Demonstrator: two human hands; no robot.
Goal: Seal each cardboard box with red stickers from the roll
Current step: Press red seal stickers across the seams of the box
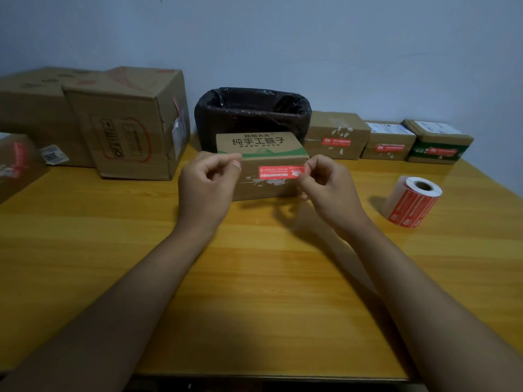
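A small cardboard box [261,148] with green print and black characters stands at the middle of the table. A red sticker [280,172] lies level across its front face. My right hand [325,188] pinches the sticker's right end between thumb and forefinger. Whether the sticker touches the box I cannot tell. My left hand [209,185] hovers just left of the sticker with its fingers curled and thumb against forefinger, and nothing shows between them. The roll of red stickers [411,202] lies on its side to the right on the table.
A bin lined with a black bag [252,111] stands behind the box. Three small boxes with red stickers [389,144] line the back right. Large cardboard boxes [127,123] fill the back left, another [17,162] at the left edge. The wooden table [254,278] extends toward me.
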